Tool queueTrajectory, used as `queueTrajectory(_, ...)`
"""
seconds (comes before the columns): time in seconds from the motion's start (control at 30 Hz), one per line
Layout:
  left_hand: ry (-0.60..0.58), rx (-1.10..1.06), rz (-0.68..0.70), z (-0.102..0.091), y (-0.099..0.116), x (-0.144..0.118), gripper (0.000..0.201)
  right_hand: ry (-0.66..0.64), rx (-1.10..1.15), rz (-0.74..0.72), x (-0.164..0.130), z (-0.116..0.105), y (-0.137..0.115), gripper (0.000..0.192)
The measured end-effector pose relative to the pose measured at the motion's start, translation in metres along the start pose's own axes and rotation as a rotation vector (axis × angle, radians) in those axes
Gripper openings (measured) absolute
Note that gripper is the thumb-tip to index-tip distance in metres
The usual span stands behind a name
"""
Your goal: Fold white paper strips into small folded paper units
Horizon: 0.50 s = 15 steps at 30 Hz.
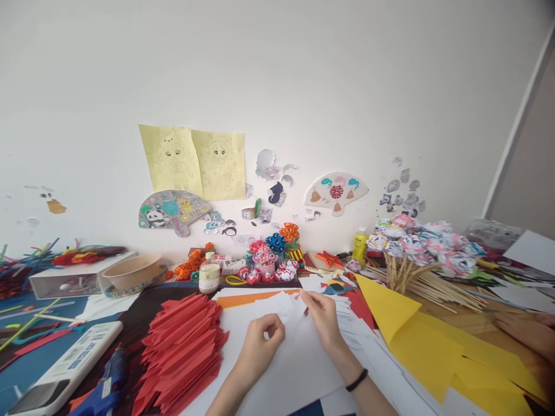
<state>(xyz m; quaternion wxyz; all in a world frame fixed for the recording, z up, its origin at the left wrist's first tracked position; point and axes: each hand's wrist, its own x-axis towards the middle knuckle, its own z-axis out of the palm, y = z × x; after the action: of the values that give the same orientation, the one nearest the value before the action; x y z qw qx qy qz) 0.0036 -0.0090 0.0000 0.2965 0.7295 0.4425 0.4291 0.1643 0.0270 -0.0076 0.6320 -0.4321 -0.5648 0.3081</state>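
While the stack of folded red paper (182,341) lies at the left of the counter (26,370), your left hand (260,341) and right hand (321,318) each pinch the white paper (277,370) at the middle; yellow sheets (433,341) lie to the right.

White wall (347,75) w/ paper cutouts (336,192); cluttered craft table (477,323).

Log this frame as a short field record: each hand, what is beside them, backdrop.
left hand: fingers curled, pinching white paper
right hand: pinching the same sheet's far edge; black band on wrist
left of hands: stack of folded red paper pieces
right of hands: yellow paper sheets, paper flowers on wooden sticks
backdrop: wall with drawings and paper fans
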Motion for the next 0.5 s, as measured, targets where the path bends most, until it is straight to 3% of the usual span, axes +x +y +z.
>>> queueTrajectory(0.17, -0.022, 0.010, -0.031, -0.009, -0.001, 0.002, 0.022, 0.085, 0.015, 0.018, 0.003, -0.005, 0.000, 0.040)
queueTrajectory(0.27, 0.044, 0.071, -0.035, -0.013, -0.002, 0.003, 0.029, 0.122, 0.001, 0.042, 0.001, -0.004, 0.001, 0.039)
queueTrajectory(0.37, 0.091, 0.107, -0.018, -0.010, -0.003, 0.003, 0.027, 0.071, -0.032, 0.029, -0.002, -0.001, 0.002, 0.039)
queueTrajectory(0.5, 0.010, 0.029, -0.011, -0.006, -0.007, 0.002, 0.028, -0.051, -0.104, -0.068, -0.005, 0.004, -0.007, 0.034)
